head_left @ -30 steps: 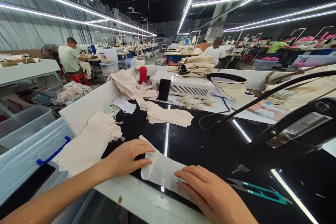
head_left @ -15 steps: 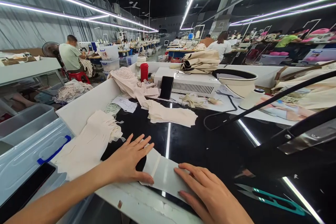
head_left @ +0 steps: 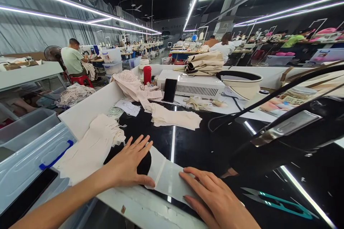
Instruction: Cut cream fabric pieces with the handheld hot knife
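Observation:
A white fabric piece (head_left: 166, 177) lies flat on the glossy black worktop (head_left: 204, 150) near its front edge. My left hand (head_left: 131, 162) rests on its left end with fingers stretched out and spread, over a dark round pad (head_left: 143, 164). My right hand (head_left: 215, 196) lies flat on the piece's right end, fingers extended. A stack of cream fabric pieces (head_left: 91, 148) sits just left of my left hand. Another cream stack (head_left: 174, 118) lies further back.
Teal thread snips (head_left: 276, 204) lie at the right front. A black machine arm (head_left: 295, 132) reaches in from the right. A phone (head_left: 170, 90), red bottle (head_left: 147, 75) and white box (head_left: 193, 86) stand at the back. Plastic bins (head_left: 29, 143) sit left. Other people work at distant tables.
My left hand went from curled on the fabric's left end to flat with spread fingers. The fabric piece is smoothed flatter. The black machine arm now sits a little lower in view.

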Available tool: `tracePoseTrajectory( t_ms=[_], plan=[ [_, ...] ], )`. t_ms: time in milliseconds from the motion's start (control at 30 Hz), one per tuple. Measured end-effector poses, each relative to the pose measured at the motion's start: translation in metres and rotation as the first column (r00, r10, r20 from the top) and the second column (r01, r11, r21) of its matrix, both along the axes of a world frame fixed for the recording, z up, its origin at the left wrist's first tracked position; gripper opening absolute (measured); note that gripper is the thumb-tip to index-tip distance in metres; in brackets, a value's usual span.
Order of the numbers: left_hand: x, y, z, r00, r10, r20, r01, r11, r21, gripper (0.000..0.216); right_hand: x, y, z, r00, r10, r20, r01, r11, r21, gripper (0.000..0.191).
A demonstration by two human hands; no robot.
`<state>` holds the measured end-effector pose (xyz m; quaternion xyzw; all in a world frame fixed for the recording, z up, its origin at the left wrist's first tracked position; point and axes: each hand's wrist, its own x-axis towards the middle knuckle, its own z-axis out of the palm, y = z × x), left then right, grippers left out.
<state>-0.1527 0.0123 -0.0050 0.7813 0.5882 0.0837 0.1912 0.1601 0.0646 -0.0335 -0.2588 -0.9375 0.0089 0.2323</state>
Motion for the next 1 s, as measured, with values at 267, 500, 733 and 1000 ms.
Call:
tracePoseTrajectory(
  t_ms=[267, 500, 733, 1000],
  plan=[
    [0.013, -0.015, 0.003, 0.959, 0.231, 0.165, -0.248, 0.965, 0.087, 0.035, 0.006, 0.005, 0.005, 0.998, -0.051, -0.039, 0.049, 0.997, -0.051, 0.036],
    [0.04, -0.004, 0.002, 0.934, 0.305, 0.186, -0.328, 0.939, 0.105, 0.016, -0.001, 0.023, -0.006, 0.989, -0.115, -0.088, 0.12, 0.991, 0.054, 0.042],
    [0.042, 0.008, -0.005, 0.868, 0.302, 0.395, -0.36, 0.929, 0.08, 0.01, -0.013, 0.021, -0.01, 0.98, -0.127, -0.155, 0.104, 0.983, -0.15, 0.03],
    [0.022, 0.069, -0.01, 0.531, 0.287, 0.798, -0.453, 0.891, -0.019, 0.053, -0.044, 0.065, 0.025, 0.905, -0.313, -0.29, 0.142, 0.862, -0.486, 0.029]
  ],
)
